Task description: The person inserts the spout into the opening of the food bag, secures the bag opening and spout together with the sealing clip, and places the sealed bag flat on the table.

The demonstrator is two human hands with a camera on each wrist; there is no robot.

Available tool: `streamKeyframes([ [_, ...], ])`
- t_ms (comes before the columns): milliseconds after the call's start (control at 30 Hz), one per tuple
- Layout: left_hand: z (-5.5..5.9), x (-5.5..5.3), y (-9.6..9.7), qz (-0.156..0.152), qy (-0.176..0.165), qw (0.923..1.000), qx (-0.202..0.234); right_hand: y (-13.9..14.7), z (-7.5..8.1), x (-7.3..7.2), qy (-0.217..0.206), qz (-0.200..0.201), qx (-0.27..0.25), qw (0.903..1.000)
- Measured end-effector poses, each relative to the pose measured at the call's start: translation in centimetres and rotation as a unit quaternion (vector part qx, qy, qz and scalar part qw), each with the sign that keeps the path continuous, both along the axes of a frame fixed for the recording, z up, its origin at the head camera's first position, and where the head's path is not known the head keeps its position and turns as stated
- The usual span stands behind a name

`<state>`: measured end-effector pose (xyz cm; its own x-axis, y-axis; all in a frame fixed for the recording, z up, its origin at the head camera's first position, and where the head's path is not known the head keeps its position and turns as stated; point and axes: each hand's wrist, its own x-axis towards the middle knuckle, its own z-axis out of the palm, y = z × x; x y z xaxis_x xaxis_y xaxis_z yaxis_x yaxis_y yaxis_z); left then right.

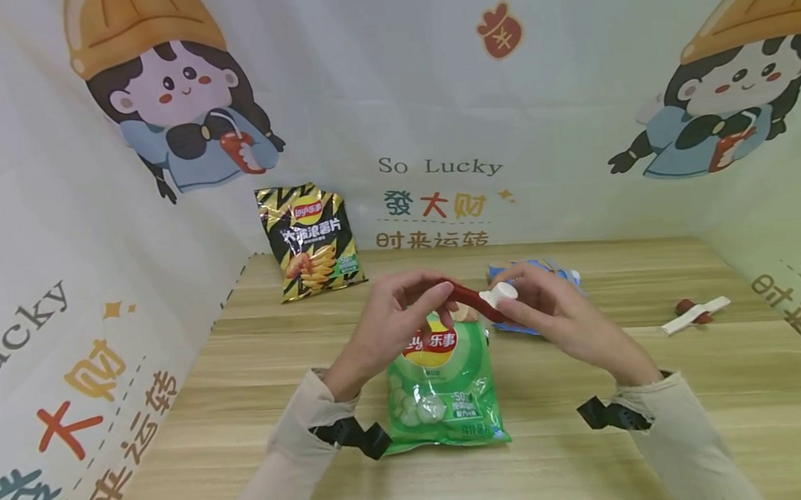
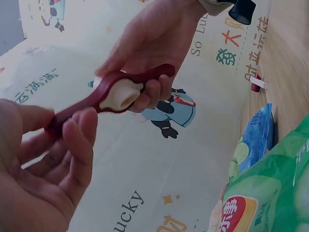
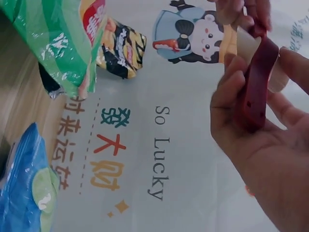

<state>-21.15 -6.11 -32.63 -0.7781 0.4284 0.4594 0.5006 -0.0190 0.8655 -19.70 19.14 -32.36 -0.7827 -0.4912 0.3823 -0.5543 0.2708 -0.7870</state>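
Above the table, both hands hold a dark red wavy strip with a white spout-like piece (image 1: 506,294) in its middle, seemingly a bag clip (image 2: 77,106). My left hand (image 1: 394,323) pinches one end between thumb and fingers. My right hand (image 1: 566,312) grips the other end, its fingers around the strip and against the white piece. In the left wrist view the white piece shows a hollow opening. Just below the hands is a green Lay's chip bag (image 1: 443,389), its top partly hidden by the left hand.
A black and yellow chip bag (image 1: 314,248) leans on the back wall at left. Behind my right hand lies a blue bag (image 1: 525,317), partly covered. To the right, a white bar (image 1: 714,309) rests across a dark red piece (image 1: 686,307). A printed cloth (image 1: 337,116) hangs behind the table.
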Motion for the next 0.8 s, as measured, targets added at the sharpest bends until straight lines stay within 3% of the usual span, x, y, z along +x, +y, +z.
streamKeyframes([
  [200, 0.0, 0.4, 0.7, 0.070, -0.030, 0.9971, 0.000, -1.8, -0.2, 0.8, 0.101, -0.089, 0.030, 0.9904],
  [300, 0.0, 0.6, 1.0, 0.078, -0.047, 0.9958, 0.011, -2.3, -0.3, 1.1, 0.138, -0.101, 0.035, 0.9846],
  [400, -0.1, 0.5, 1.1, 0.076, -0.096, 0.9917, 0.040, -2.8, -0.4, 1.5, 0.176, -0.113, 0.054, 0.9764],
  [567, -0.2, 0.1, 1.1, 0.070, -0.185, 0.9754, 0.097, -3.9, -0.6, 2.0, 0.258, -0.144, 0.117, 0.9482],
  [800, -0.5, 0.3, 1.5, 0.080, -0.232, 0.9558, 0.162, -5.2, -1.6, 2.2, 0.344, -0.203, 0.144, 0.9056],
])
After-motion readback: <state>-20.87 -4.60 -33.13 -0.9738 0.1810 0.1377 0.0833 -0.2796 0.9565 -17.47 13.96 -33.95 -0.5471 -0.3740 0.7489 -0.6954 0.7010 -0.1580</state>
